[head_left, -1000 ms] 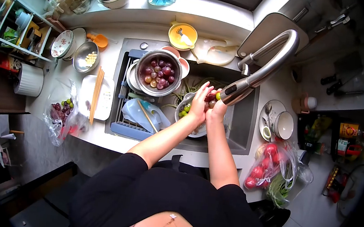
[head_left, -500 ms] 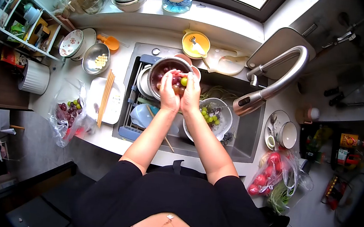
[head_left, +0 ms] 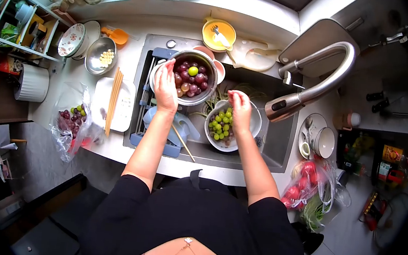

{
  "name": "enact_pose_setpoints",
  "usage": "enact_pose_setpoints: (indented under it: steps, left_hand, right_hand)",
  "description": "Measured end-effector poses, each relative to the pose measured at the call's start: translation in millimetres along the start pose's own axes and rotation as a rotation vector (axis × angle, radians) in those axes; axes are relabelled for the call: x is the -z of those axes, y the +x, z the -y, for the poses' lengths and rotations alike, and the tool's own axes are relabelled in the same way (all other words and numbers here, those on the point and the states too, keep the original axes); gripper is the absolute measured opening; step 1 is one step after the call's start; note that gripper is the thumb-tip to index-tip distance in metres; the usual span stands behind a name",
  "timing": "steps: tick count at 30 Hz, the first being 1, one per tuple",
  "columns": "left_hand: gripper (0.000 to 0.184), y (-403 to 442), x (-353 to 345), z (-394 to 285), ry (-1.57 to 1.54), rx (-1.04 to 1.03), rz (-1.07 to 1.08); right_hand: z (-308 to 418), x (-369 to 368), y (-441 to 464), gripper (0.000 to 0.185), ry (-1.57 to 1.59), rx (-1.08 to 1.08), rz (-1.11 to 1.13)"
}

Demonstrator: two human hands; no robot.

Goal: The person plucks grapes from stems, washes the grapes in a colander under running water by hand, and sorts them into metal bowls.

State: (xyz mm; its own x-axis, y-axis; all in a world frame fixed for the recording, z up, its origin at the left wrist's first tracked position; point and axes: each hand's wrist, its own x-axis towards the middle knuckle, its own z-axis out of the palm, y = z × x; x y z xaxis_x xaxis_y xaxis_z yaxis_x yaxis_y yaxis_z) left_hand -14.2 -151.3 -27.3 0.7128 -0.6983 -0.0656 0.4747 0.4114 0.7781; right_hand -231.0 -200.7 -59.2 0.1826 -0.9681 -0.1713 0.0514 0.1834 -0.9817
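Note:
A steel bowl (head_left: pixel 213 67) holds dark red grapes (head_left: pixel 185 81) and a single green grape (head_left: pixel 193 70). My left hand (head_left: pixel 166 88) is at the bowl's left rim with its fingers stretched out, holding nothing. Lower right, a white bowl (head_left: pixel 254 125) in the sink contains green grapes (head_left: pixel 221 125). Above the right part of this bowl is my right hand (head_left: pixel 239 109), fingers loosely bent and apart, no grape visible in them.
The faucet (head_left: pixel 286 106) arches over the sink (head_left: pixel 276 147) from the right. A blue-grey rack (head_left: pixel 157 145) fills the sink's left side. Chopsticks (head_left: pixel 114 100) lie across a white tray (head_left: pixel 127 111), beside a plastic bag of grapes (head_left: pixel 70 121).
My cupped hands have parted from above the steel bowl. The left moved to its left rim and the right came down over the white bowl. The grapes from them now lie in the steel bowl.

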Motion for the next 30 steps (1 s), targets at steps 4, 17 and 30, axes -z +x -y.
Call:
enact_pose_setpoints:
  steps: [4,17,30]
  left_hand:
    - [0.03,-27,-13,-27,0.158,-0.126,0.012]
    - [0.024,-151,9,58,0.754,0.427,0.63]
    - [0.023,-155,-45,125,0.528,0.587,0.611]
  right_hand:
    - [-58,90,-13,0.014,-0.439,-0.009,-0.017]
    - [-97,54,-58,0.077,-1.549,-0.505,0.491]
    - [-197,111,-31,0.036,-1.091,-0.32,0.632]
